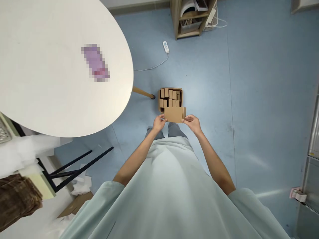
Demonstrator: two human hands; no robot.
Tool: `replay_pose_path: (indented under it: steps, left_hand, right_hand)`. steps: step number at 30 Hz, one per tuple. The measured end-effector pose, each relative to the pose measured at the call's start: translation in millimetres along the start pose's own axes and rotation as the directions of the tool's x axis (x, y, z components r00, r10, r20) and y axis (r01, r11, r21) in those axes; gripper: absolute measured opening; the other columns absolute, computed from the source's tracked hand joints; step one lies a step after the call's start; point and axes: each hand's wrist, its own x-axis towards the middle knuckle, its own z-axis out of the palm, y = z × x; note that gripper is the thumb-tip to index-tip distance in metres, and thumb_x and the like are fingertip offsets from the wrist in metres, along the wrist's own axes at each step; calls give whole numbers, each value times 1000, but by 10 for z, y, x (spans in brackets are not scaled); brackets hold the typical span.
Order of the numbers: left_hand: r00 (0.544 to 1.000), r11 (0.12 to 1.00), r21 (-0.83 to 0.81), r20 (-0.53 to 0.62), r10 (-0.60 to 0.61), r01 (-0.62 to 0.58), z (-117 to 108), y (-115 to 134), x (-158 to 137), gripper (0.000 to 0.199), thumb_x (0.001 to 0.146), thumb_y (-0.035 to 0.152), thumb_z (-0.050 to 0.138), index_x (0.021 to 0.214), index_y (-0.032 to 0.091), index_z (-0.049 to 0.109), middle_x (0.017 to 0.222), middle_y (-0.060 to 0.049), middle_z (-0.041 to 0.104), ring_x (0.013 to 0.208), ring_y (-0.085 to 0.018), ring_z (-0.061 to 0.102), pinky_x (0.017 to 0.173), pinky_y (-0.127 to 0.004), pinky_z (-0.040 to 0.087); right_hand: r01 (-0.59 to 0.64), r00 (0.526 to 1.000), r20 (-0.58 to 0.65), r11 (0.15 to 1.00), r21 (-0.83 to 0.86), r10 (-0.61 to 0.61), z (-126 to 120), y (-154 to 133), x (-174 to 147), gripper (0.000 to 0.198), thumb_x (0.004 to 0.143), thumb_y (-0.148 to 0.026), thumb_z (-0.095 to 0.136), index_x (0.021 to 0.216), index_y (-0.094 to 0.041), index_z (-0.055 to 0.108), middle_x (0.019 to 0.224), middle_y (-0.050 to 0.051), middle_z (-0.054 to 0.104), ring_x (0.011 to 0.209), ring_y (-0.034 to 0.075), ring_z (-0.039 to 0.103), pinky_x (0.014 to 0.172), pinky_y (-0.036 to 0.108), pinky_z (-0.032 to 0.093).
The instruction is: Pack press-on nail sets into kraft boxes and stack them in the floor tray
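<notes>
A small brown cardboard box (173,115) is held level in front of my body, gripped at both ends. My left hand (159,122) pinches its left end between thumb and fingers. At the opposite end, my right hand (192,123) closes on the near right corner. Beyond and below the held box, an open carton (159,103) stands on the floor, packed with several smaller brown boxes (170,94). The held box covers the near part of that carton.
A round white table (50,99) fills the upper left, with a blurred purple item (96,63) on it. Its wooden leg (143,92) reaches the floor beside the carton. A white power strip (165,47) with a cord lies farther out, near a wooden shelf (176,20). Black metal legs (82,169) stand at left.
</notes>
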Motion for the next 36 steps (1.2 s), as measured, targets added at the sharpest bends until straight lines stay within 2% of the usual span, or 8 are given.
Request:
replay_pose_path:
  steps: [3,6,12,19,26,31,34,36]
  left_hand:
    - [999,998,55,44,17,-19,326,221,234,40,86,20,78,126,16,73,129,-15,77,102,-25,76,100,-41,60]
    - [996,998,66,87,13,-19,521,389,408,40,89,19,77,128,15,72,130,-16,77,111,-27,76,107,-43,57]
    - [990,999,-17,141,29,-27,577,510,691,29,91,18,76,119,14,76,123,-15,79,111,-28,76,111,-45,55]
    - [989,996,-94,148,14,0,515,349,1098,29,91,26,79,119,17,76,122,-14,79,114,-29,75,115,-50,53]
    - [988,991,-126,141,66,-49,573,120,1617,31,98,27,69,127,19,75,130,-12,78,123,-28,72,115,-47,54]
    - [993,989,-138,100,61,-47,528,-102,1923,31,100,27,67,129,19,74,132,-12,78,124,-27,72,113,-44,55]
    - [996,987,-157,77,42,-29,481,-234,1994,32,100,30,69,129,20,74,132,-11,78,123,-27,72,112,-44,55]
    - [997,986,-169,68,22,-11,446,-294,1993,32,99,30,69,129,20,74,132,-11,78,122,-27,73,112,-45,56]
  right_hand:
    - [-12,998,-60,990,-143,3,-176,-69,300,35,69,-49,87,89,-26,70,98,3,79,93,26,75,93,42,60]
    - [-15,994,-111,965,-262,-14,-227,-115,625,29,75,-43,83,93,-26,69,100,2,79,94,25,74,94,41,58]
    - [-36,975,-213,908,-417,-59,-29,5,1431,24,84,-34,78,101,-22,68,111,9,74,98,26,70,98,41,53]
    - [-91,972,-235,899,-429,-13,430,396,2421,19,91,-28,70,108,-19,66,120,12,64,100,25,64,102,42,51]
    - [-127,969,-248,878,-462,9,898,1027,3320,14,90,-22,68,104,-19,68,117,12,62,103,27,63,102,41,50]
    - [-162,970,-237,858,-487,49,1235,1451,3678,16,90,-22,63,104,-18,70,123,15,63,107,28,64,106,43,50]
    - [-153,973,-226,865,-478,47,1426,1625,3770,19,91,-23,60,106,-18,72,126,16,66,108,27,67,107,42,50]
    - [-151,982,-172,869,-471,77,1522,1689,3790,23,91,-21,57,108,-18,73,124,16,70,109,28,69,108,42,51]
